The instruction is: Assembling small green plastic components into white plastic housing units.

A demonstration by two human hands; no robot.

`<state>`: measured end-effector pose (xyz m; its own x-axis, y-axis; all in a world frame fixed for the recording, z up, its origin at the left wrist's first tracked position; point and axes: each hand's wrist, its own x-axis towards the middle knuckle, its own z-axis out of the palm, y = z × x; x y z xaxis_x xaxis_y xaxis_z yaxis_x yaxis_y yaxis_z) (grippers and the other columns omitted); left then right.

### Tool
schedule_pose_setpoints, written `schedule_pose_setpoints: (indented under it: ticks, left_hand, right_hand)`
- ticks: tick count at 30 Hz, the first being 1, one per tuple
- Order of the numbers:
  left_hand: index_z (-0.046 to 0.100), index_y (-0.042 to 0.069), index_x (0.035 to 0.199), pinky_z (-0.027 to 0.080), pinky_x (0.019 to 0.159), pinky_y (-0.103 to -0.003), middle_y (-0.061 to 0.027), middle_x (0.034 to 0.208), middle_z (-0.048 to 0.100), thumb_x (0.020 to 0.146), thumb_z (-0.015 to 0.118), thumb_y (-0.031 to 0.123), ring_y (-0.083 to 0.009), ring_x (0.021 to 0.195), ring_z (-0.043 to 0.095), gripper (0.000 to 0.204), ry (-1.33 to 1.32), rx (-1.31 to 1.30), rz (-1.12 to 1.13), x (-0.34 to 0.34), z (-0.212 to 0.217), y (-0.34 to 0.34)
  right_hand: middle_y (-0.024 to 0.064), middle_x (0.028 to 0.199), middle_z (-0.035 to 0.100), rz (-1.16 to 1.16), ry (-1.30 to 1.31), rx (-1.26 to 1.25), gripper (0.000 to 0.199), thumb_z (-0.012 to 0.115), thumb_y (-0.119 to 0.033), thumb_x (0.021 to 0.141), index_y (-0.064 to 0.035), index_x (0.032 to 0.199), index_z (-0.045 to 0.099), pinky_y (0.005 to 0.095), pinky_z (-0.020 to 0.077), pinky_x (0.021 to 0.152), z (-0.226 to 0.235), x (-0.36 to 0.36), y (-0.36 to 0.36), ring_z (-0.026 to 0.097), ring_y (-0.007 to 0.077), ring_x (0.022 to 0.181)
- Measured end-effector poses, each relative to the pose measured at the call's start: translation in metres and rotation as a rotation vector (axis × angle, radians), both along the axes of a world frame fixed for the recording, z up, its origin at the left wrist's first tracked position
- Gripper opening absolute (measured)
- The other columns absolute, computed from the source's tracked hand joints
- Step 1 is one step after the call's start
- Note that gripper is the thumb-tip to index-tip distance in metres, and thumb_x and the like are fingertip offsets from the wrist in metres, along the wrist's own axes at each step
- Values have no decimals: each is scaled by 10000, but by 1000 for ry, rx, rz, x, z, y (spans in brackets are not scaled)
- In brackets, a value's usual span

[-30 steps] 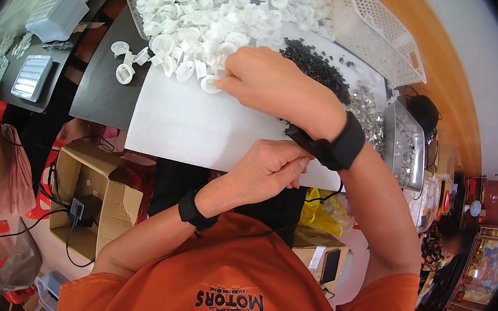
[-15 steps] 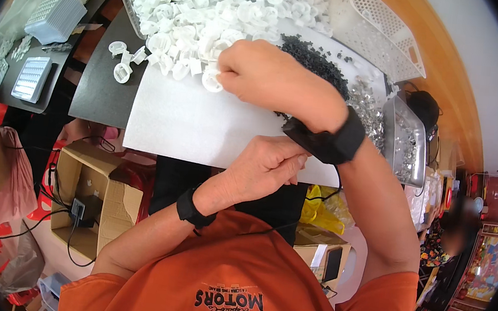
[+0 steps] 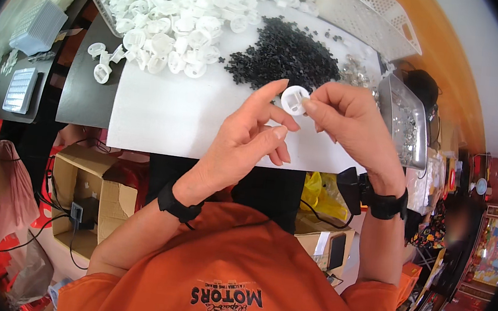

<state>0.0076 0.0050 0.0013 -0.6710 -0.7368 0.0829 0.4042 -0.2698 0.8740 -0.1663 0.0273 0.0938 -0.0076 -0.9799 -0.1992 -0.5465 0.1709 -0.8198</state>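
The right hand (image 3: 350,119) has left the heap of white, rounded plastic pieces (image 3: 172,20) and is now pinching a round white plastic piece (image 3: 292,100), apparently bringing it within both hands' reach; the left hand (image 3: 240,137) is hovering beside it, fingers loosely spread.

A smooth white rectangular board (image 3: 157,109) spreads across a dark grey tabletop (image 3: 87,105), its far side buried under a broad heap of white and translucent round plastic pieces (image 3: 172,17). Right of the heap, a dense mound of tiny black pieces (image 3: 290,53) covers the board's middle, with a scatter of small silvery metal bits (image 3: 358,73) beyond it toward the right edge. A few matching white pieces (image 3: 101,73) sit directly on the bare dark surface, left of the board. On a separate dark table (image 3: 17,116) at far left rest a stack of white gridded trays (image 3: 39,27), a single pale rectangular tray (image 3: 21,89) and small pale pieces (image 3: 9,62).
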Motion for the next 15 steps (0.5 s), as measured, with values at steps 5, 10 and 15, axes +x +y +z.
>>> schedule_pose_setpoints:
  ticks: [5,10,15]
  left_hand:
    - [433,-12,1288,528,602,-258,-134,975,609,977,432,188,-160,701,631,370,-2,31,-10,-3,-5,-3]
    - [516,-25,1185,525,579,-258,-121,909,618,974,460,221,-156,691,628,329,30,78,-12,-4,-12,-3]
    - [520,-28,1193,527,569,-256,-110,889,619,964,485,227,-151,681,626,344,-28,60,-32,-4,-11,-6]
  right_hand:
    - [-38,626,530,-81,-237,100,201,597,-216,902,-40,807,618,177,306,449,-21,-5,16,412,11,547]
    - [-37,639,518,-93,-257,48,214,586,-219,912,-28,817,605,184,319,475,-29,-5,25,420,15,576]
    - [-27,676,521,-98,-291,25,228,574,-211,920,-13,808,576,194,350,529,-35,-5,30,427,27,621]
